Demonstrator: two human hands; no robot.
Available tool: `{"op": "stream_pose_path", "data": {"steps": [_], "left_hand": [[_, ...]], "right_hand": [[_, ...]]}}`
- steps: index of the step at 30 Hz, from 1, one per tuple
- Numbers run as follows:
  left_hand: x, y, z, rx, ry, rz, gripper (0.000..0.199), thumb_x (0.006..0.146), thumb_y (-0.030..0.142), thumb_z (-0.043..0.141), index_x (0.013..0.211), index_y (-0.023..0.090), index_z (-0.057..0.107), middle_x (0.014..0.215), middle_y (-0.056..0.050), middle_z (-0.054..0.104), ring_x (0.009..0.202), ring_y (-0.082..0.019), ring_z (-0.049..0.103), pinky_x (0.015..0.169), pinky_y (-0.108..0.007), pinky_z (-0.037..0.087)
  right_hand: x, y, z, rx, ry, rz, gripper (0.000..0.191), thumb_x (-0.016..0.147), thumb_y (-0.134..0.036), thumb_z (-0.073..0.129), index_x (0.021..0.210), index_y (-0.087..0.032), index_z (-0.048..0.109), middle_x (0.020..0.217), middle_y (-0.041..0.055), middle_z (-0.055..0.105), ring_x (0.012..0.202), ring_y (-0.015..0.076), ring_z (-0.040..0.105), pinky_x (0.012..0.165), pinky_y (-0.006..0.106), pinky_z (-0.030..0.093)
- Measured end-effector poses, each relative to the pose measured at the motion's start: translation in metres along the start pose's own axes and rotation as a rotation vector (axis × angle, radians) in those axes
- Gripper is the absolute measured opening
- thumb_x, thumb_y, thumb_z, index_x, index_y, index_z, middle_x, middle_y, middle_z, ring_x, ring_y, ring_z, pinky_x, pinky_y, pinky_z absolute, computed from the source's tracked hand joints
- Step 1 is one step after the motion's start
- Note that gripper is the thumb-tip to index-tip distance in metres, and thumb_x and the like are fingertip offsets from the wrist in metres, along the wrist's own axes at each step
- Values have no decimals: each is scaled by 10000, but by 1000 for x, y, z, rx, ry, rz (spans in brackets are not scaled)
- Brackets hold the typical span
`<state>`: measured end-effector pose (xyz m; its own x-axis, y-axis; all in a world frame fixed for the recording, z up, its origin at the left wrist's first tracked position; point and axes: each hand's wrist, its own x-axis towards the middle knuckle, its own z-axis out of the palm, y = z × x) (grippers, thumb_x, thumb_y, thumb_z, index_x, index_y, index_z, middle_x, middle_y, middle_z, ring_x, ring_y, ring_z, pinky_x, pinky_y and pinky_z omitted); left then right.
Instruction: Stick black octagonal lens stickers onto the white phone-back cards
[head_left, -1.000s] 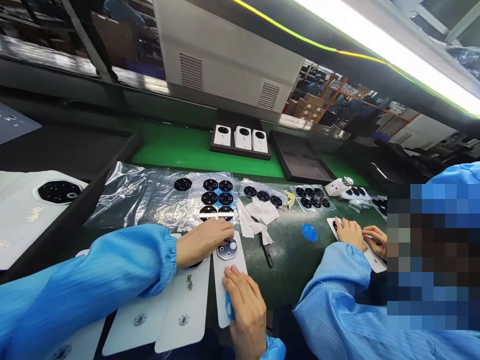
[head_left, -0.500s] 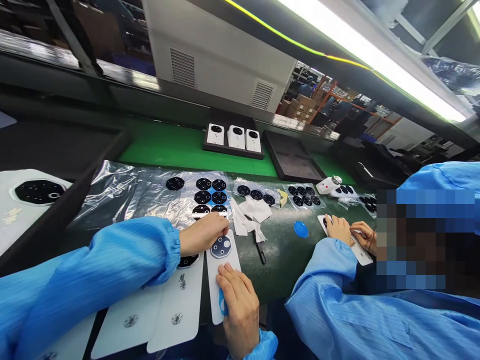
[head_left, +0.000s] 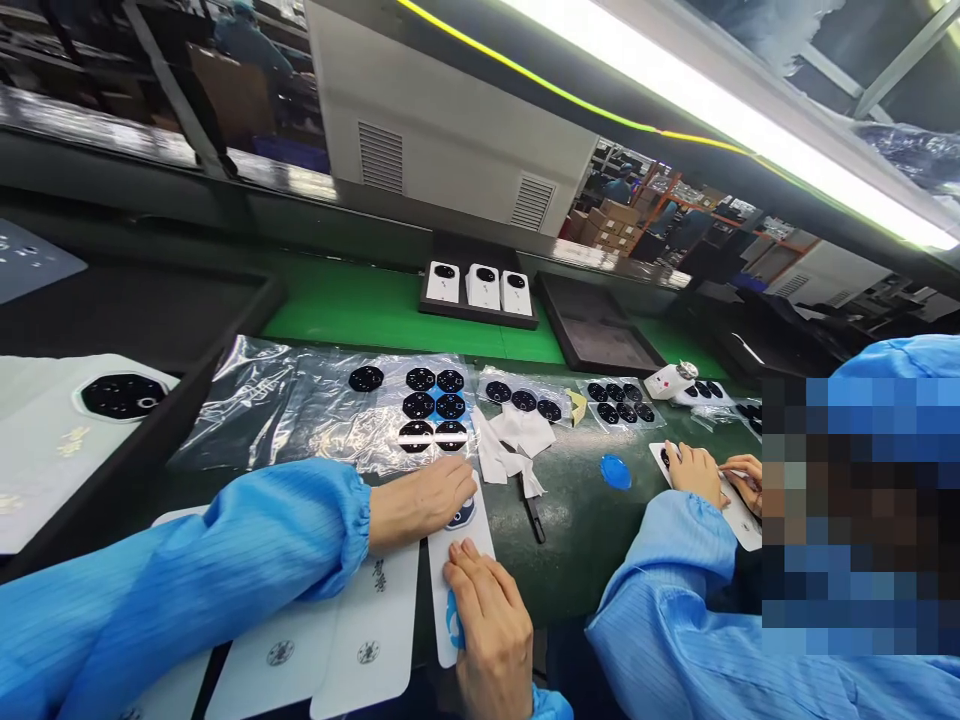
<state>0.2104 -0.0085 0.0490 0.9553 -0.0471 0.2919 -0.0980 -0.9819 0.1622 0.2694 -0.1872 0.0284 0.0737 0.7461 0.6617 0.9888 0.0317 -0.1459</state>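
Observation:
My left hand (head_left: 424,500) rests over the upper end of a narrow white back panel (head_left: 441,600), its fingers together and bent down. Its fingertips cover most of a dark octagonal plate (head_left: 464,516) with round holes; whatever is under them is hidden. Lower down, my right hand (head_left: 491,620) is closed on the same panel, fingers lying across its right side. A blue film piece with cut-outs (head_left: 453,622) shows beside its fingers. More white panels (head_left: 367,620) with small printed emblems lie to the left, partly under my left sleeve.
Clear film (head_left: 315,420) holds black octagonal plates (head_left: 450,405). White cloths (head_left: 517,430), a black tool (head_left: 534,515) and a blue disc (head_left: 616,472) lie right. Behind stand a tray of white panels (head_left: 484,288) and a dark tray (head_left: 592,325). A co-worker's hands (head_left: 697,475) work on another panel.
My left hand has moved down over the dark plate, covering more of it, and its fist has flattened. My right hand stays on the panel. The whole view has shifted slightly.

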Motion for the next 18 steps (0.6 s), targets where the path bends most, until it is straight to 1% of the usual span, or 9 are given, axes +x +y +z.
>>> {"op": "stream_pose_path", "data": {"steps": [3,5,8,10,12,14,15,16,18], "left_hand": [[-7,9,-1,-55,-4,51,315,853,-7,263,837,159,530,838,-17,561,794,-166,509,743,-295,450],[-14,17,-3,-106,-6,91,284,850,11,283,862,163,522,860,-20,573,809,-163,521,752,-280,454],[-25,32,-15,-204,-10,144,221,828,15,329,891,174,469,857,-38,577,769,-159,519,732,-257,461],[-35,41,-30,-374,-49,104,177,867,51,320,879,191,429,826,-24,562,700,-143,504,673,-229,455],[-46,48,-47,-600,-126,14,143,900,102,321,884,208,416,805,2,547,653,-124,495,615,-201,435],[-58,54,-62,-749,-182,-77,117,898,131,362,914,226,428,802,24,543,643,-113,499,585,-183,414],[-63,56,-67,-784,-194,-116,118,891,136,383,929,234,437,808,30,544,648,-111,501,583,-179,408],[-68,57,-70,-800,-196,-144,124,886,138,398,940,240,444,819,32,545,660,-111,506,592,-176,409],[-77,59,-72,-797,-165,-186,129,886,145,405,950,245,456,840,31,546,687,-113,516,625,-177,420]], "right_hand": [[2,-1,-1,-33,16,-15,373,964,-75,270,1002,-115,639,1016,99,744,1005,186,690,827,286,560],[2,-1,-1,-37,20,-15,366,947,-65,282,1040,-118,632,1011,107,745,983,184,698,819,292,568],[0,0,0,-25,40,-9,389,923,-46,282,1135,-105,603,969,119,749,969,184,702,809,296,579],[-2,1,0,4,46,1,406,905,-29,303,1187,-112,583,988,116,746,1004,189,689,821,303,578],[-4,2,-1,78,20,31,410,885,-28,346,1198,-142,585,1065,106,729,1056,199,667,861,322,565],[-5,0,-2,214,1,123,384,887,-56,381,1174,-177,606,1122,88,712,1086,201,652,902,326,544],[-4,-3,-3,315,-5,208,360,903,-84,388,1157,-192,619,1127,76,710,1089,198,649,912,315,534],[-4,-7,-3,438,-20,318,331,929,-127,387,1132,-207,636,1111,62,716,1074,191,656,907,297,531],[-5,-18,-3,729,-91,559,314,981,-286,380,1056,-225,679,1029,43,733,977,181,684,846,264,538]]}}
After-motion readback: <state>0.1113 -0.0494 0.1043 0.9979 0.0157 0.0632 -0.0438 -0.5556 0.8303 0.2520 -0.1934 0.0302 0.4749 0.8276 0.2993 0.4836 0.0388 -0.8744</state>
